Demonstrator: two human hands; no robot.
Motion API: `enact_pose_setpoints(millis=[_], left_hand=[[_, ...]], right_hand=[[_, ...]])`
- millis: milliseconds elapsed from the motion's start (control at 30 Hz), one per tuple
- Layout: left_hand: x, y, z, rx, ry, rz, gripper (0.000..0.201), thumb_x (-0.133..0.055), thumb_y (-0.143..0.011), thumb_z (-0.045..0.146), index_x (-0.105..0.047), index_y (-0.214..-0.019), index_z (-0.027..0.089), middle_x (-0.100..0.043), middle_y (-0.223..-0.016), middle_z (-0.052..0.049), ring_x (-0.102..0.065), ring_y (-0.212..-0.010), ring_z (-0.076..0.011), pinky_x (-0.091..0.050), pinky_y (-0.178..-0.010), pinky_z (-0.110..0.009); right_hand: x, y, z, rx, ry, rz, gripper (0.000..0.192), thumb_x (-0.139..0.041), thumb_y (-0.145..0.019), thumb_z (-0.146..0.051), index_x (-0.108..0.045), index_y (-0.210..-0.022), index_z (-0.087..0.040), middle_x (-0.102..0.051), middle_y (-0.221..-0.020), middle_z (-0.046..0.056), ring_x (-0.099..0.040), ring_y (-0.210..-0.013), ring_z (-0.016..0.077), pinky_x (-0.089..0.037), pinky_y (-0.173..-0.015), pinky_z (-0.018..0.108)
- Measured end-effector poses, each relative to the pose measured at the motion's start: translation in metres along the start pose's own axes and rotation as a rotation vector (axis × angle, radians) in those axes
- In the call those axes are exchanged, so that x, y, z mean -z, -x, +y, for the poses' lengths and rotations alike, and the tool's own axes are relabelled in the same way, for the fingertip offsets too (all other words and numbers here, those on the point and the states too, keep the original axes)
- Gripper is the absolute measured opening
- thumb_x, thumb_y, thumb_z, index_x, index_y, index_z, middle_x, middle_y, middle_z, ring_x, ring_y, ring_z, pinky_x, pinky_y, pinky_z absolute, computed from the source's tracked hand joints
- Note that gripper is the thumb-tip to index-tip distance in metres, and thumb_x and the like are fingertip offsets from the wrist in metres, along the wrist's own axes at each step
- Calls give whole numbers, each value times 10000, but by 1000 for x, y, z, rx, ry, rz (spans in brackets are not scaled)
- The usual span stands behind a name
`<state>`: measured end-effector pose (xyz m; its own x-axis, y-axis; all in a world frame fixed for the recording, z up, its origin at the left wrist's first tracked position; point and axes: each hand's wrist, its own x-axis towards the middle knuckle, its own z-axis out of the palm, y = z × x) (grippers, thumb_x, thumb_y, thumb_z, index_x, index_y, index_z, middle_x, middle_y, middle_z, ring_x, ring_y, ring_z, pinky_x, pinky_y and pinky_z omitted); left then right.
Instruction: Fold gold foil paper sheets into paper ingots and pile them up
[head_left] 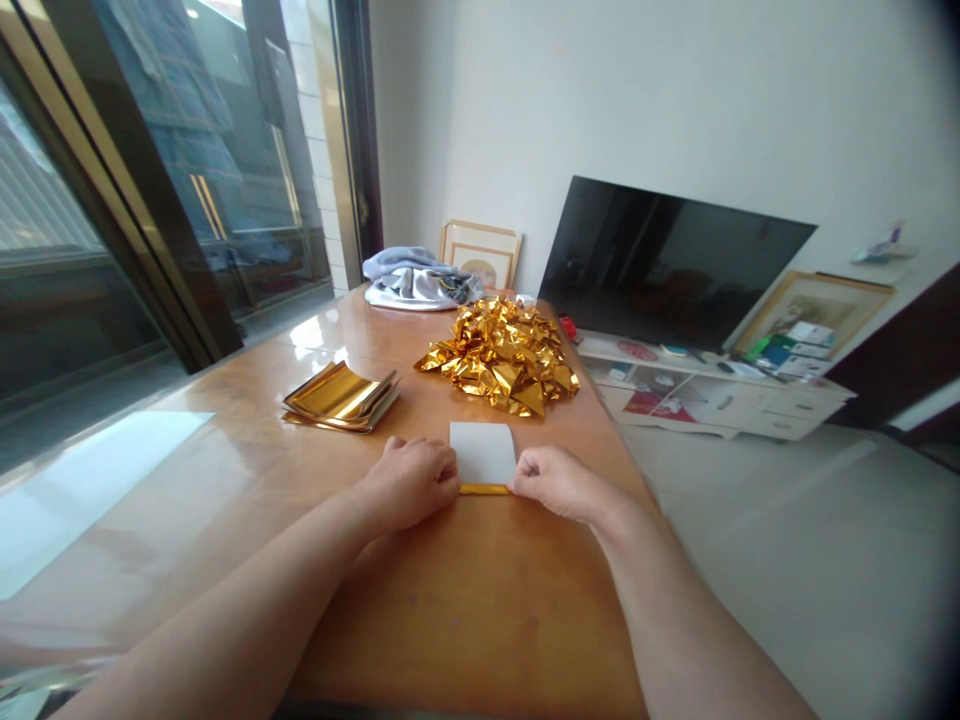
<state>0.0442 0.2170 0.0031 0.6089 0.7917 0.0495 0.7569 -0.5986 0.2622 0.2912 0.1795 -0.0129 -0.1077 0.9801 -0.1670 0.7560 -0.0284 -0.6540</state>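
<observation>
A sheet of gold foil paper (484,452) lies white side up on the wooden table, its near edge turned over into a narrow gold strip. My left hand (421,478) pinches the left end of that folded edge, fingers curled. At the right end, my right hand (553,482) grips the same edge between thumb and bent fingers. Beyond the sheet rises a heap of folded gold foil pieces (510,355). Left of it sits a stack of gold foil sheets (341,397), slightly curled at the edges.
The glossy wooden table (480,610) has its right edge close to my right forearm. Folded clothes (420,278) rest at its far end. Past the table stand a television (667,265) and a low white cabinet (742,405). Glass doors (187,170) run along the left.
</observation>
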Motion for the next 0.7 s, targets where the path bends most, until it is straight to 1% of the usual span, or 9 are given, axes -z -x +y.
enact_pose_setpoints(millis=[167,333,533,700], left_hand=[[1,2,4,-61,-49,38,165,-524,-842,298,-618,-740,210,-675,-861,-57,-580,-812,-219,-329,-751,-356],[3,3,7,-47,-52,32,127,-542,-822,272,-618,-746,203,-673,-876,-71,-576,-836,-226,-339,-766,-363],[-2,2,3,-77,-63,80,128,-536,-820,270,-609,-733,209,-664,-844,-53,-567,-808,-221,-330,-754,-367],[-3,2,2,-82,-58,87,134,-534,-821,274,-602,-727,207,-661,-843,-53,-562,-804,-217,-316,-742,-365]], right_hand=[[-1,-1,0,9,19,17,159,-634,-727,-335,-627,-702,-179,-605,-624,-33,-494,-563,111,-293,-507,224],[0,-2,0,10,-4,12,132,-644,-719,-306,-634,-702,-176,-603,-613,-32,-500,-579,113,-322,-540,217],[-1,-2,3,13,-11,11,130,-639,-737,-305,-663,-738,-177,-609,-630,-27,-498,-573,115,-339,-545,217],[-2,-3,5,24,2,17,131,-637,-741,-304,-660,-745,-176,-623,-647,-19,-508,-585,119,-345,-548,214]])
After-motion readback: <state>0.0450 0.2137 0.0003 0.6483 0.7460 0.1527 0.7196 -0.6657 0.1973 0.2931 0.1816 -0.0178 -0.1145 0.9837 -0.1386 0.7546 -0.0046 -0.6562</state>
